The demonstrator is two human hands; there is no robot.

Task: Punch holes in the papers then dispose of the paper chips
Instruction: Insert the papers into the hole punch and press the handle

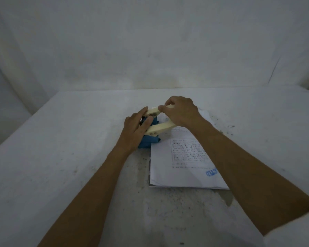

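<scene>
Both hands are on the hole punch (151, 130) at the papers' (182, 168) far left corner on the bench (61, 157), left hand (136, 130) steadying its blue body, right hand (181, 111) grasping the raised cream lever (161, 127); punching seems under way, so pressing firmly down likely comes next

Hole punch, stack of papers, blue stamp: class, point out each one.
hole punch (161, 128), head view, on its cream lever arm.
stack of papers (161, 168), head view, on the blank left margin of the top sheet.
blue stamp (211, 172), head view, on its ink.

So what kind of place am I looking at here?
Probably a makeshift work or recording spot: a table draped in stained white cloth, a white sheet backdrop, and just papers and a hole punch.
</scene>
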